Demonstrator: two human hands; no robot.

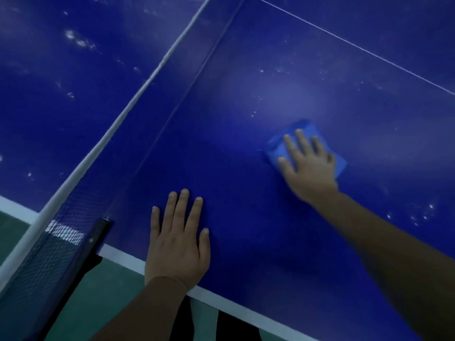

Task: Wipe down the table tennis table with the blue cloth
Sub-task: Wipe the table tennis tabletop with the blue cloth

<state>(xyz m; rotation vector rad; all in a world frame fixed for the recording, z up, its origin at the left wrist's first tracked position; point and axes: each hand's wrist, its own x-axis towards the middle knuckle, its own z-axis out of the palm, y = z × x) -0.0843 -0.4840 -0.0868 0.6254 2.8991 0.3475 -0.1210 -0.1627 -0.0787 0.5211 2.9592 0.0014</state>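
The right hand (309,166) lies flat with straight fingers on the blue cloth (278,146), pressing it onto the table tennis table (246,99), well out from the net (49,254). The left hand (178,242) rests flat near the edge, holding nothing. The cloth looks soft, light and floppy, so a flat palm on top should push it best.

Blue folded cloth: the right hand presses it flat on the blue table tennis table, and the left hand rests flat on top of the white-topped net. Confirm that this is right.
One detail is wrong. In the head view the left hand rests flat on the blue table tennis table near its white edge, beside the white-topped net, not on it. The rest stands: the right hand presses the blue folded cloth flat on the table.
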